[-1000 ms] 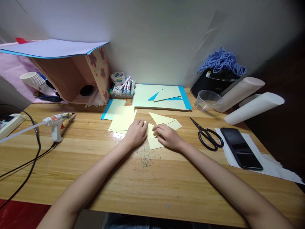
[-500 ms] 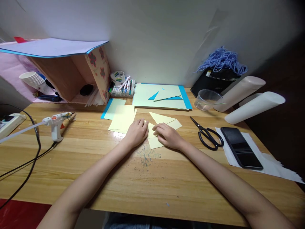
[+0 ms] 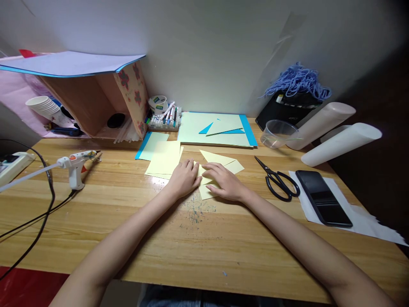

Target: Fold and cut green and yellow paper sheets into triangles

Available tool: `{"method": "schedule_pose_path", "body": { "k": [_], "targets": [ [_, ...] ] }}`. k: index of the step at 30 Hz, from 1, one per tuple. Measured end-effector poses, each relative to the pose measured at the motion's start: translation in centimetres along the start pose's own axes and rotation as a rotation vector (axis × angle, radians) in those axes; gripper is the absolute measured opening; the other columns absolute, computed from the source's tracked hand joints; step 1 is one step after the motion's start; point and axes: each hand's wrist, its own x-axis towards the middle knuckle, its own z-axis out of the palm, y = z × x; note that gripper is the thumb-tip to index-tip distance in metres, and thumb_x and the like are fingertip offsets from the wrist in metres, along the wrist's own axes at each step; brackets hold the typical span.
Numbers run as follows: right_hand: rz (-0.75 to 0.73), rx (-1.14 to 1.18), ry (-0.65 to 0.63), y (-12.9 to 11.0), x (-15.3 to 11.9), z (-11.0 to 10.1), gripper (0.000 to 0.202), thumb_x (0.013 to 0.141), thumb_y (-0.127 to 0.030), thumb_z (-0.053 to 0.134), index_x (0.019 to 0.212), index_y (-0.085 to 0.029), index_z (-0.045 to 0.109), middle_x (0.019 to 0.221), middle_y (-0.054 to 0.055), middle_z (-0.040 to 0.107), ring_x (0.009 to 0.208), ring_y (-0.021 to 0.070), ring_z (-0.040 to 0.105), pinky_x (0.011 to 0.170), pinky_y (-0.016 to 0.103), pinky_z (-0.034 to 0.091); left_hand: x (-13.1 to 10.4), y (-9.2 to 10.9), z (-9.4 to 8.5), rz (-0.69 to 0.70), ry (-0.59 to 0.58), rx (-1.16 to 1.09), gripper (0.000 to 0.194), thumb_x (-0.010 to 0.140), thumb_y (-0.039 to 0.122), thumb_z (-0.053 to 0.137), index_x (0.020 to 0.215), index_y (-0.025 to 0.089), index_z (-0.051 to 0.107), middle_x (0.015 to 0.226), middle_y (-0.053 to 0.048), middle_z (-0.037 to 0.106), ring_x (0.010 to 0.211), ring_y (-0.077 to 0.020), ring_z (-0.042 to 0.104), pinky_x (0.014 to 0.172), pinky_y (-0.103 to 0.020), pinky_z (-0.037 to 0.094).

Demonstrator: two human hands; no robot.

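A small pale yellow paper piece [image 3: 204,190] lies on the wooden desk [image 3: 191,238], folded under both hands. My left hand [image 3: 184,178] presses its left part flat with fingers together. My right hand [image 3: 225,181] lies across its right part, fingertips pointing left and touching the left hand's fingers. More pale yellow sheets [image 3: 164,158] lie just behind the left hand, and yellow triangular offcuts [image 3: 220,160] sit behind the right hand.
Black scissors [image 3: 278,181] and a phone [image 3: 323,197] on white paper lie to the right. A glue gun [image 3: 74,166] with cables is at left. At the back are a yellow-and-blue sheet [image 3: 217,130], markers [image 3: 166,116], a plastic cup [image 3: 277,133], two white cylinders [image 3: 338,145] and a cardboard box [image 3: 96,102].
My right hand has slid a little to the left over the folded paper, closing up to the left hand. The left hand has stayed in place.
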Motion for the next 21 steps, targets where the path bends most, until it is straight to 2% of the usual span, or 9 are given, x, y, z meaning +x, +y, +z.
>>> {"method": "schedule_pose_path", "body": {
  "k": [7, 12, 16, 21],
  "targets": [
    [0.026, -0.097, -0.07, 0.05, 0.0, 0.22, 0.043, 0.081, -0.042, 0.049, 0.116, -0.017, 0.05, 0.13, 0.012, 0.044, 0.124, 0.027, 0.031, 0.101, 0.046, 0.03, -0.1, -0.09, 0.17, 0.01, 0.018, -0.005, 0.046, 0.087, 0.04, 0.037, 0.119, 0.008, 0.045, 0.118, -0.018, 0.051, 0.108, -0.0282, 0.046, 0.086, -0.039, 0.039],
    [0.015, -0.147, -0.065, -0.35, 0.17, 0.06, 0.042, 0.081, -0.046, 0.047, 0.112, -0.017, 0.052, 0.127, 0.013, 0.046, 0.12, 0.0281, 0.034, 0.098, 0.046, 0.033, -0.1, -0.05, 0.18, 0.032, 0.032, 0.019, 0.044, 0.087, 0.041, 0.036, 0.116, 0.008, 0.047, 0.115, -0.017, 0.053, 0.106, -0.0277, 0.048, 0.089, -0.039, 0.035],
    [0.002, -0.184, -0.017, -0.53, 0.36, -0.11, 0.038, 0.082, -0.046, 0.046, 0.103, -0.015, 0.054, 0.112, 0.014, 0.054, 0.109, 0.0273, 0.041, 0.092, 0.042, 0.036, -0.07, -0.07, 0.21, 0.031, 0.037, 0.031, 0.046, 0.086, 0.041, 0.037, 0.117, 0.008, 0.047, 0.116, -0.018, 0.053, 0.107, -0.0283, 0.047, 0.09, -0.04, 0.034],
    [0.06, -0.222, 0.1, -0.16, 0.13, 0.0, 0.034, 0.086, -0.043, 0.039, 0.092, -0.014, 0.055, 0.086, 0.013, 0.059, 0.089, 0.0246, 0.049, 0.076, 0.036, 0.041, -0.05, -0.09, 0.18, 0.034, 0.023, 0.045, 0.049, 0.086, 0.042, 0.039, 0.119, 0.006, 0.046, 0.119, -0.02, 0.05, 0.109, -0.0292, 0.046, 0.092, -0.04, 0.033]
  ]
}}
